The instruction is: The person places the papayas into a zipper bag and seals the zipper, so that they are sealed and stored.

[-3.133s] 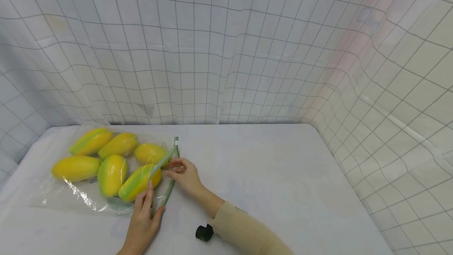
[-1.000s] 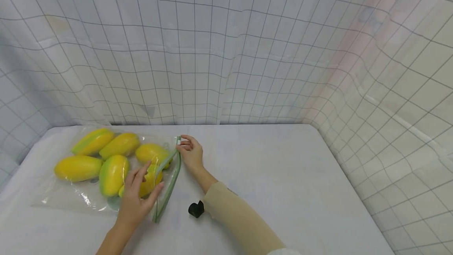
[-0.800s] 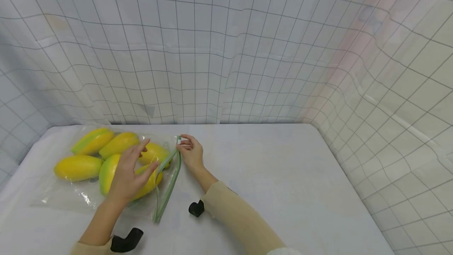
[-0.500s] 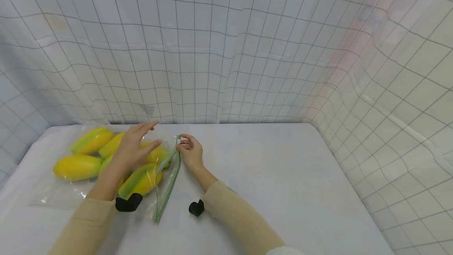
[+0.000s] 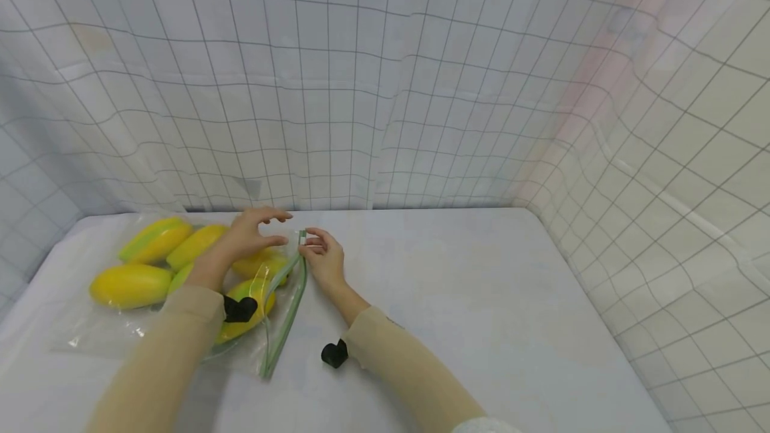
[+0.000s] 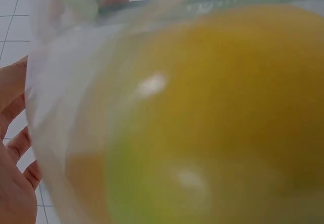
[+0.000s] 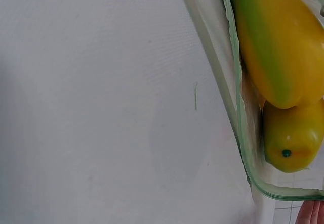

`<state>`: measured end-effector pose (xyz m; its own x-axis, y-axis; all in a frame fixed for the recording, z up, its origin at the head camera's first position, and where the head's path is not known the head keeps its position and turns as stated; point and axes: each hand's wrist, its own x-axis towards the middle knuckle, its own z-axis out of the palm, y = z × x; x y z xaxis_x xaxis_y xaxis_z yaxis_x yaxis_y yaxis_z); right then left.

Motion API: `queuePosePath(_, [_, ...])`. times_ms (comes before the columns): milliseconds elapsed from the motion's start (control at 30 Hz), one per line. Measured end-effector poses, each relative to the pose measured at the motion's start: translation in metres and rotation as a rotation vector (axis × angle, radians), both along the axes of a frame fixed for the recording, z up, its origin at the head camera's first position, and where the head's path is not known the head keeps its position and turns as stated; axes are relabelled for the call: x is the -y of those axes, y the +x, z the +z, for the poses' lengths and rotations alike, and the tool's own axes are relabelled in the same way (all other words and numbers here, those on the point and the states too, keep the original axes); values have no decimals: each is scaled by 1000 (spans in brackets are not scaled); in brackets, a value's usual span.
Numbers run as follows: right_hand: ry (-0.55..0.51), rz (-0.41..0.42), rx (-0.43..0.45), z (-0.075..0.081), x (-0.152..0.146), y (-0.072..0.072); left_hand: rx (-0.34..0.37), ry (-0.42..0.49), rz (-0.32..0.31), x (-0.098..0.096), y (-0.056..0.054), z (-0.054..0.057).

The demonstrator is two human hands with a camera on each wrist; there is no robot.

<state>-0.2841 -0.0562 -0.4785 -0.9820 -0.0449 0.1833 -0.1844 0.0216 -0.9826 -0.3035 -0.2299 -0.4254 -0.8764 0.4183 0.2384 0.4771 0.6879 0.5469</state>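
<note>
A clear zip bag [image 5: 78, 336] lies on the left of the table, its green-edged mouth [image 5: 289, 323] facing right and parted along the near part. Inside are several yellow-and-green fruits [image 5: 131, 285] that look like papayas; in the right wrist view one fruit [image 7: 276, 47] shows through the open mouth. My right hand [image 5: 326, 262] pinches the far corner of the mouth beside the small white slider [image 5: 303, 239]. Above the bag, my left hand [image 5: 249, 232] has thumb and fingers apart, close to that same corner. My left forearm covers part of the fruits.
A white cloth covers the table [image 5: 457, 299]. White curtains with a grid pattern [image 5: 385, 119] hang behind it and at both sides. Each wrist carries a black camera mount [image 5: 334, 354].
My left hand has left the near edge of the bag's mouth and moved away over the fruits toward the far corner. Earlier, my right hand moved up to that corner, then stayed there.
</note>
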Motion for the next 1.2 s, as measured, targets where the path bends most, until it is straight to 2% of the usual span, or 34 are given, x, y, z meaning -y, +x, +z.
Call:
queuePosePath(133, [-15,17,-14,11,-2,7,79,57,-12,-3,-4,-2])
queuePosePath(267, [-21,26,-40,19,-4,13,109,52,-19,-8,-6,-4])
queuePosePath(400, [-36,33,-50,9,-2,7,117,50,3,-11,-7,-7])
queuePosePath(533, [-35,22,-57,-2,1,0,149,87,24,-14,-6,-8])
queuePosePath(700, [-20,15,-68,-3,0,0,117,119,24,-16,-7,-10])
queuePosePath(800, [-14,25,-72,5,-1,5,96,123,31,-17,-7,-12])
queuePosePath(933, [6,17,-79,5,0,5,111,137,58,-17,-8,-14])
queuePosePath(1000, [23,-2,-85,-2,2,0,126,148,69,-18,-8,-15])
queuePosePath(1200, [50,-32,-88,-2,3,2,153,182,65,-17,-8,-15])
